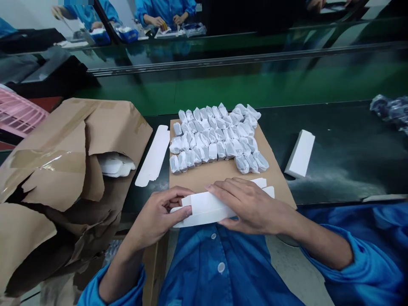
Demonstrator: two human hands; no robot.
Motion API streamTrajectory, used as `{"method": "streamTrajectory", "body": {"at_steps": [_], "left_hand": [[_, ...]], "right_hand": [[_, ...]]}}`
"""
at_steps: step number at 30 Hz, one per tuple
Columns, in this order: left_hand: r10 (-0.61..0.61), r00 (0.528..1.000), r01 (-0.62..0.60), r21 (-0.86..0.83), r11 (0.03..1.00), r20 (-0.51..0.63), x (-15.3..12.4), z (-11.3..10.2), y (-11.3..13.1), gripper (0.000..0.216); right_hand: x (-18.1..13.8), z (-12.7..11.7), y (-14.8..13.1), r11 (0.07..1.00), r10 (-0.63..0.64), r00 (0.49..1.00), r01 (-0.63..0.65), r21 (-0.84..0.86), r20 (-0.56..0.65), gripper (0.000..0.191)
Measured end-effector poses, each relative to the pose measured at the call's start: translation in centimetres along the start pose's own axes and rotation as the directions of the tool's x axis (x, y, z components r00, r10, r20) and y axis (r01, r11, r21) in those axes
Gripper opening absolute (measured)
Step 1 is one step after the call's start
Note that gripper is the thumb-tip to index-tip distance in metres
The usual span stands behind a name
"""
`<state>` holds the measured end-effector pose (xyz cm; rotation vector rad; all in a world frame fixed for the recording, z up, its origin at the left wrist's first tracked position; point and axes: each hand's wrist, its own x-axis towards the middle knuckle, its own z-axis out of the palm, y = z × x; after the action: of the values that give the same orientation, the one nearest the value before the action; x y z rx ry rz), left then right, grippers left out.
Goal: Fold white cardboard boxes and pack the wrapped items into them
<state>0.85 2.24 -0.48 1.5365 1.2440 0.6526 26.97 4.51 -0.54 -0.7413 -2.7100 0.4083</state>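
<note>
Between my two hands is a long white carton (208,208), held level in front of my blue coat, with end flaps sticking out at both ends. My left hand (165,212) grips its left end, thumb in front and fingers behind by the flap. Across the right part lies my right hand (248,204), its fingers over the top and its thumb below. Just beyond, rows of small items wrapped in white paper (212,136) rest on a brown cardboard sheet (204,174). A flat white carton blank (153,157) lies left of the sheet.
A formed white carton (301,154) lies on the dark table at right. To the left, a torn brown cardboard box (111,123) holds more white blanks (116,165). Clear-wrapped items (390,111) sit far right. Behind the green ledge (223,87), people in blue work.
</note>
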Motion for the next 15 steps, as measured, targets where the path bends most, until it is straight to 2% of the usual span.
{"method": "streamTrajectory", "body": {"at_steps": [4,7,9,11,12,13,14,15], "left_hand": [[0.128,0.983,-0.114,0.109,0.988,-0.132,0.3,1.1,0.1,0.013],[0.207,0.965,-0.176,0.186,0.967,-0.159,0.4,1.0,0.1,0.012],[0.215,0.967,-0.186,0.198,0.962,-0.138,0.3,0.3,-0.2,0.014],[0.191,0.974,-0.168,0.179,0.969,-0.121,-0.1,-0.3,-0.6,0.013],[0.179,0.972,-0.156,0.15,0.976,-0.154,-0.3,-0.5,-0.9,0.011],[0.181,0.954,-0.161,0.102,0.982,-0.237,-0.5,-0.3,-1.1,0.013],[0.198,0.906,-0.195,0.047,0.98,-0.373,-0.7,0.2,-1.2,0.02],[0.225,0.821,-0.262,0.003,0.965,-0.524,-0.7,1.0,-1.2,0.031]], "right_hand": [[-0.2,0.2,-0.8,0.989,-0.014,0.999,0.009,-0.146,-0.034,0.051],[-0.3,0.8,-1.5,0.94,-0.095,0.992,0.062,-0.337,-0.081,0.036],[-0.6,0.9,-1.6,0.904,-0.156,0.983,0.1,-0.417,-0.101,0.033],[-1.1,0.7,-1.2,0.895,-0.137,0.985,0.076,-0.44,-0.108,0.034],[-1.3,0.6,-0.8,0.895,-0.105,0.987,0.043,-0.445,-0.117,0.035],[-1.6,0.6,-0.4,0.892,-0.071,0.987,-0.002,-0.453,-0.144,0.035],[-1.7,0.7,0.0,0.884,-0.031,0.98,-0.064,-0.464,-0.195,0.036],[-1.7,0.9,0.3,0.872,0.008,0.963,-0.138,-0.47,-0.268,0.036]]}}
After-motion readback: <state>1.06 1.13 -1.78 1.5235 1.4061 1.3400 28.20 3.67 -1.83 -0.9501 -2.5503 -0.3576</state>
